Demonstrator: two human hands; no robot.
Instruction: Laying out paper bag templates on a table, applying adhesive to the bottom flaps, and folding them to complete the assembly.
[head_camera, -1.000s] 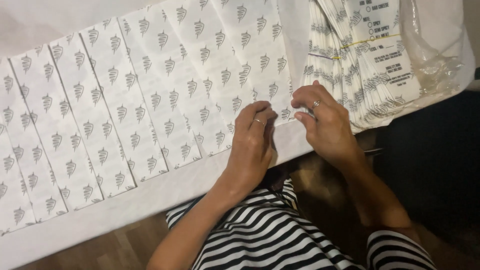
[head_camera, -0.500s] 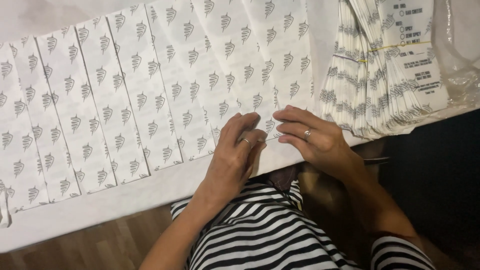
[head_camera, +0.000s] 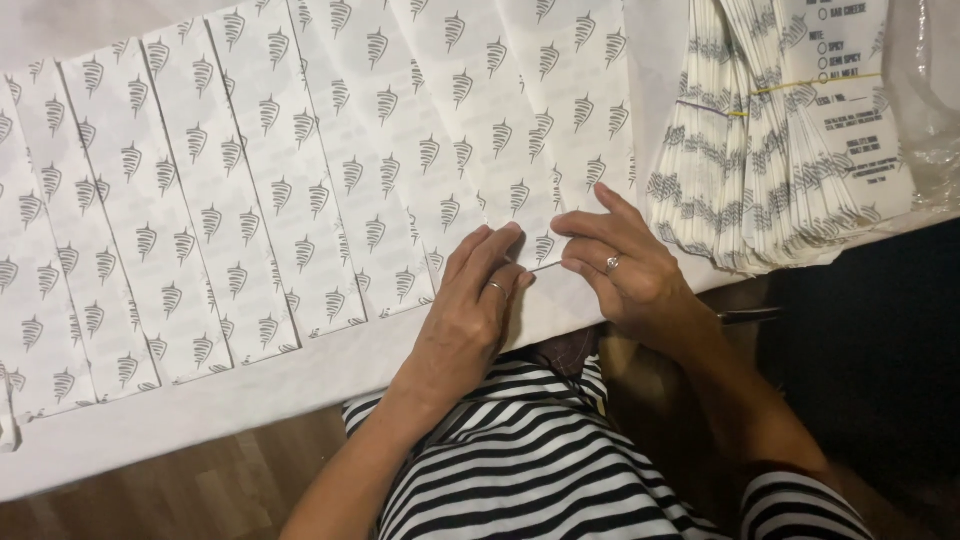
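arms: bare | top (head_camera: 560, 470): blk/wht stripes, short slvs | rings: 1 per hand, on fingers (head_camera: 612, 264)

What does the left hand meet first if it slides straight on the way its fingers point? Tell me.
The left hand points up-right across the paper bags. Likeliest first contact is the right hand's fingertips, almost touching it already.
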